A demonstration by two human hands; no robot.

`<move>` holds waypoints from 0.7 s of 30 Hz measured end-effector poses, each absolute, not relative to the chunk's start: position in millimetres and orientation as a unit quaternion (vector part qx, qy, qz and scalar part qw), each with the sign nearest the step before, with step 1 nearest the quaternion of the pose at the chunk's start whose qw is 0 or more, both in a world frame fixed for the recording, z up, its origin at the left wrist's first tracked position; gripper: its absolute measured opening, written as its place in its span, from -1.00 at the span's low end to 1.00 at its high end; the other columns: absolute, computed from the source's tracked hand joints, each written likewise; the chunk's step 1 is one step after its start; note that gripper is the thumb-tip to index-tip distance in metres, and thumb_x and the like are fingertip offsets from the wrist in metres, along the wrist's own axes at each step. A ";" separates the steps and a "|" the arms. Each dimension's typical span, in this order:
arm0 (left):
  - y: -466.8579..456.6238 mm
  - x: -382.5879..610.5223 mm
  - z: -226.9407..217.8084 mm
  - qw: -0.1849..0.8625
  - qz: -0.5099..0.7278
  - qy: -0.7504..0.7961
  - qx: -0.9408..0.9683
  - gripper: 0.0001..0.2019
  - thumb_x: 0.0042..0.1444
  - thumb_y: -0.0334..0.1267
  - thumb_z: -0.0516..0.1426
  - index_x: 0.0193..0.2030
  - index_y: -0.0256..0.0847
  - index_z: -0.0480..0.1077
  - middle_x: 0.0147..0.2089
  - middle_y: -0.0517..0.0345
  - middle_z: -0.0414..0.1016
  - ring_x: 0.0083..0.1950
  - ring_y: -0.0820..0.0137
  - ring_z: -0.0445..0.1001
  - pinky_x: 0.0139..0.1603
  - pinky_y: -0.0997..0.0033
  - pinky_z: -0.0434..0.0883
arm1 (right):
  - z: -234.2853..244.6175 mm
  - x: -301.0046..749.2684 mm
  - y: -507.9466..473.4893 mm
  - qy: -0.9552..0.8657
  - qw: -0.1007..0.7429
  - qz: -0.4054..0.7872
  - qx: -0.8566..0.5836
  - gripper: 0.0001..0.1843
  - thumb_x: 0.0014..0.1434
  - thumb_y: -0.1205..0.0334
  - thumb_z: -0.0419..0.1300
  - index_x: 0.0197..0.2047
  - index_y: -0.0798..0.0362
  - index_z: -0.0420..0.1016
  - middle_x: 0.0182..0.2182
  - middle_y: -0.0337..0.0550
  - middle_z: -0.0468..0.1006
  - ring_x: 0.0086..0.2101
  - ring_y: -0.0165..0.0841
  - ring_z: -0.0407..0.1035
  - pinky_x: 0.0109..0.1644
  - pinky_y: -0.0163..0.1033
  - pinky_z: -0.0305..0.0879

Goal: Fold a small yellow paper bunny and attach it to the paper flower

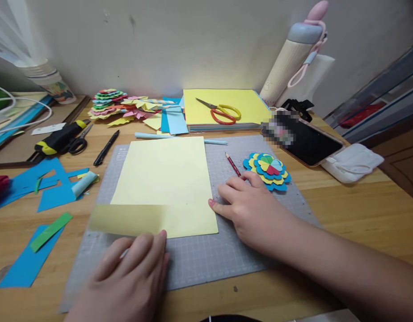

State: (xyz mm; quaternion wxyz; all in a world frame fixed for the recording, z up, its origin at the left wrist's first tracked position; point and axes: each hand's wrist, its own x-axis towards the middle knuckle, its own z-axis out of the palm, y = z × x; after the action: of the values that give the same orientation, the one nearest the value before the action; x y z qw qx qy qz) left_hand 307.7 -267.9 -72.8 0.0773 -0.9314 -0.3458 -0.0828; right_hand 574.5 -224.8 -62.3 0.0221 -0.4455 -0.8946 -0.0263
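Observation:
A pale yellow sheet of paper (pixel 162 174) lies on the grey cutting mat (pixel 200 268). Its lower left part is a raised, blurred flap. My left hand (pixel 136 273) is at the sheet's near edge, fingers curled together, with a fingertip on the paper; the grip underneath is partly hidden. On the right, my right hand (pixel 250 205) rests with fingers apart, its thumb touching the sheet's right edge. A dark red pencil (pixel 232 163) lies just beyond those fingers, beside a layered paper flower (pixel 267 170). Behind the sheet is a rolled light-blue paper stick (pixel 216 142).
Red-and-yellow-handled scissors (pixel 223 112) lie on a yellow paper stack (pixel 250 100) by the wall. Blue scraps (pixel 28 259), a black pen (pixel 106 147) and dark scissors (pixel 77 144) lie left. A phone (pixel 310 141), white case (pixel 352 163) and bottle (pixel 288 58) stand or lie right.

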 end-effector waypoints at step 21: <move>-256.3 234.0 -44.6 0.056 -0.003 -0.558 -0.828 -0.62 0.28 -0.16 -0.07 -0.49 -0.16 0.43 -0.42 0.09 0.41 -0.26 0.19 0.34 -0.17 0.10 0.20 | -71.5 575.2 -224.7 -0.891 0.122 0.039 -0.435 -0.57 0.09 0.52 0.02 -0.15 -0.04 0.61 -0.41 -0.15 0.48 -0.29 -0.23 0.32 -0.01 0.06 0.02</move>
State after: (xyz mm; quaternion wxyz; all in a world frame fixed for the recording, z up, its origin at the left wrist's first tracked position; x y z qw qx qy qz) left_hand 234.0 -256.3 -44.6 0.0559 -0.8278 -0.5583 -0.0034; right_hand 575.2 -224.7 -71.5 0.1221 -0.4354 -0.8911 0.0385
